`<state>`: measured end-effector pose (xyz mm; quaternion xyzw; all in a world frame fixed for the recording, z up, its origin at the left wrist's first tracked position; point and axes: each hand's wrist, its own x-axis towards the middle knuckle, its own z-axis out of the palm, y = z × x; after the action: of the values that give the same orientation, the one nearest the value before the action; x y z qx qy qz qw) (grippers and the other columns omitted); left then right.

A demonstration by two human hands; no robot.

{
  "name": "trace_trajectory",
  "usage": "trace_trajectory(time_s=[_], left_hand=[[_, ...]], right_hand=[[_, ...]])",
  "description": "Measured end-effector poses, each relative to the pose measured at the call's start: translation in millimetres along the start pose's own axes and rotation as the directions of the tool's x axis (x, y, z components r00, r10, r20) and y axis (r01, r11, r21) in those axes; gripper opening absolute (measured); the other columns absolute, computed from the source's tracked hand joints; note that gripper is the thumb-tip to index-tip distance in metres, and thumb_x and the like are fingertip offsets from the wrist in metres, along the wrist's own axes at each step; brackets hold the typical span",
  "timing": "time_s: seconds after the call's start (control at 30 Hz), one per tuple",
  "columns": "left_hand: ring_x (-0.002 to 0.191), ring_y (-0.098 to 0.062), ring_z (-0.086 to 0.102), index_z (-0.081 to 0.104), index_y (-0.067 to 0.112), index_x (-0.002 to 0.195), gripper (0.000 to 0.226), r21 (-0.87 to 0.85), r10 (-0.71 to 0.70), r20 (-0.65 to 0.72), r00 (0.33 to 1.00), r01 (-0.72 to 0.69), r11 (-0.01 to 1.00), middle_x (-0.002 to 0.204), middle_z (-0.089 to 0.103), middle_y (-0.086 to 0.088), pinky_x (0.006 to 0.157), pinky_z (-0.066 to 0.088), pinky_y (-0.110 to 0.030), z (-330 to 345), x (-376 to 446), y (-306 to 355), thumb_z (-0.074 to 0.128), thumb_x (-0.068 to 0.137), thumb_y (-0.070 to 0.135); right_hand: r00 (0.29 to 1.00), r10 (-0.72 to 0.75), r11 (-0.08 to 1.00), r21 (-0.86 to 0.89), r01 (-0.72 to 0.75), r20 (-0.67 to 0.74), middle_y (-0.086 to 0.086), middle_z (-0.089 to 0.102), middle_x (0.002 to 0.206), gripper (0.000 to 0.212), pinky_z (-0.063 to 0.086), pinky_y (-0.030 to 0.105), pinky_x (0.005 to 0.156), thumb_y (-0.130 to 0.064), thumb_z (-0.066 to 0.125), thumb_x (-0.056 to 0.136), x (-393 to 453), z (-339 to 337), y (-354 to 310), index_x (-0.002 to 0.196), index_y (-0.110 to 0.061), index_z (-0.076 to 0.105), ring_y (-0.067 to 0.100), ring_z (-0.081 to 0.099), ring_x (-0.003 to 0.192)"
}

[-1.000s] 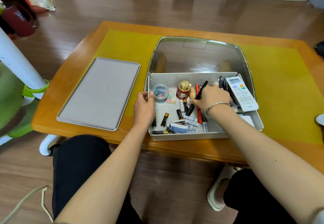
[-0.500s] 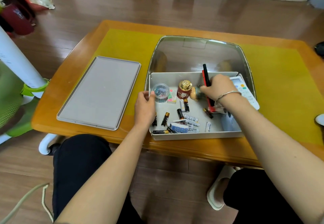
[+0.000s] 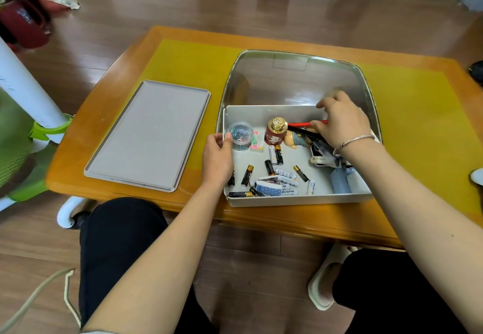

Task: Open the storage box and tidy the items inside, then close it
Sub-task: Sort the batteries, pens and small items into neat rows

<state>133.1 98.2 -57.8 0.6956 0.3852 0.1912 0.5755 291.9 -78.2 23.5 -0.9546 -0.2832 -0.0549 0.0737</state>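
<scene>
**Pens gripped at the back of the open storage box**

The shallow white plastic storage box [image 3: 295, 199] sat open at the near edge of the orange wooden bench [image 3: 125, 67], which was topped by a yellow mat [image 3: 183, 62]. Its flat grey rectangular lid [image 3: 149, 135] lay on the mat to the left, well apart from the box. A large clear domed cover [image 3: 295, 77] rested just behind the box.

The left hand [image 3: 218, 154] held the box's left wall, thumb over the rim on the inside and fingers curled round the outside. The right hand [image 3: 339, 122] was at the back right of the box, its fingers [image 3: 317, 124] clamped on a red pen [image 3: 300, 124] and a black pen [image 3: 304, 132] that lay roughly crosswise, pointing left. A silver bangle [image 3: 352, 141] circled that wrist.

Inside the box, a small round clear tub of coloured clips [image 3: 240, 135] stood in the back left corner beside the left thumb. To its right stood a red jar with a gold ornate cap [image 3: 275, 131], and a small figurine [image 3: 296, 139] lay just beside it. Loose black-and-gold and white batteries [image 3: 273, 174] were scattered across the floor of the box, most of them toward the front wall. A white remote control [image 3: 322, 157] was partly hidden beneath the right wrist.

The person's black-trousered knees [image 3: 117, 242] showed under the bench edge.
</scene>
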Motion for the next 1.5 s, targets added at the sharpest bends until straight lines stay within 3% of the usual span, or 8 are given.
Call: trace_trajectory(time_s=[0.2,0.37,0.5,0.67,0.83,1.0,1.23,1.5], left_hand=[[0.083,0.003,0.051,0.049,0.018,0.114,0.027,-0.015,-0.002,-0.01,1.0,0.002,1.0,0.102,0.056,0.006,0.058,0.037,-0.012,0.3,0.3,-0.2,0.044,0.099,0.04],[0.083,0.002,0.052,0.049,0.017,0.114,0.028,-0.03,-0.004,-0.014,1.0,0.004,1.0,0.099,0.056,0.008,0.054,0.04,-0.009,0.1,0.3,-0.3,0.045,0.099,0.04],[0.081,0.002,0.052,0.048,0.02,0.111,0.024,-0.037,-0.01,-0.014,1.0,0.01,0.999,0.093,0.053,0.012,0.048,0.038,-0.003,-0.3,-0.3,0.4,0.046,0.098,0.04],[0.081,0.003,0.052,0.048,0.02,0.11,0.023,-0.037,-0.019,-0.011,1.0,0.018,0.999,0.094,0.053,0.013,0.051,0.039,-0.008,-0.1,-1.0,1.0,0.046,0.098,0.04],[0.08,0.003,0.05,0.047,0.021,0.109,0.022,-0.028,-0.018,-0.006,1.0,0.018,0.999,0.093,0.053,0.013,0.051,0.039,-0.006,-0.9,-1.7,1.7,0.045,0.099,0.04],[0.081,0.003,0.05,0.047,0.021,0.11,0.023,-0.027,-0.018,0.001,1.0,0.018,0.999,0.099,0.054,0.008,0.057,0.036,-0.013,-1.0,-2.3,2.4,0.045,0.098,0.041],[0.083,0.003,0.052,0.048,0.018,0.113,0.03,-0.043,-0.023,0.013,1.0,0.024,0.999,0.103,0.056,0.006,0.056,0.038,-0.01,-1.3,-3.5,3.6,0.043,0.098,0.043],[0.106,-0.016,0.051,0.047,0.014,0.119,0.032,-0.017,0.012,0.054,0.998,-0.011,1.0,0.119,0.054,-0.006,0.072,0.038,-0.022,-3.0,1.2,1.7,0.03,0.103,0.036]], right_hand=[[0.954,-0.257,0.954,0.199,0.225,0.151,0.003,0.069,0.088,0.016,0.044,0.029,0.075,-0.025,0.071,0.079,-18.6,8.2,-28.4,0.092,-0.016,0.068,0.025,0.063,0.088],[0.707,-0.431,0.902,0.259,0.345,0.56,-0.009,0.062,0.089,0.041,0.047,0.029,0.075,-0.047,0.077,0.068,-39.8,33.3,-55.4,0.099,-0.023,0.065,0.012,0.056,0.083],[0.663,-0.429,0.895,0.19,0.403,0.614,-0.01,0.054,0.078,0.032,0.048,0.028,0.066,-0.037,0.076,0.071,-42.1,51.2,-59.8,0.092,-0.021,0.058,0.015,0.054,0.078],[0.785,-0.364,0.929,0.25,0.272,0.501,0.0,0.06,0.079,0.034,0.05,0.033,0.065,-0.039,0.075,0.069,-41.3,37.9,-45.8,0.086,-0.016,0.057,0.019,0.055,0.073],[0.996,0.013,0.97,0.241,-0.034,0.089,0.007,0.059,0.075,0.03,0.036,0.031,0.055,-0.041,0.072,0.069,-27.7,9.6,7.1,0.076,-0.016,0.056,0.026,0.052,0.069],[0.982,0.186,0.957,0.232,-0.171,-0.042,0.016,0.048,0.117,0.052,0.045,0.041,0.089,-0.025,0.081,0.07,-11.7,9.2,30.7,0.113,-0.005,0.059,0.033,0.052,0.104],[0.985,0.154,0.987,0.051,-0.15,-0.076,0.015,0.049,0.118,0.046,0.043,0.045,0.089,-0.027,0.075,0.077,-12.3,13.6,23.8,0.116,-0.008,0.06,0.035,0.049,0.109],[0.978,-0.11,0.944,0.289,0.158,-0.176,0.01,0.055,0.107,0.028,0.038,0.026,0.082,-0.018,0.069,0.081,-28.8,6.3,-22.7,0.107,-0.01,0.063,0.024,0.053,0.098]])
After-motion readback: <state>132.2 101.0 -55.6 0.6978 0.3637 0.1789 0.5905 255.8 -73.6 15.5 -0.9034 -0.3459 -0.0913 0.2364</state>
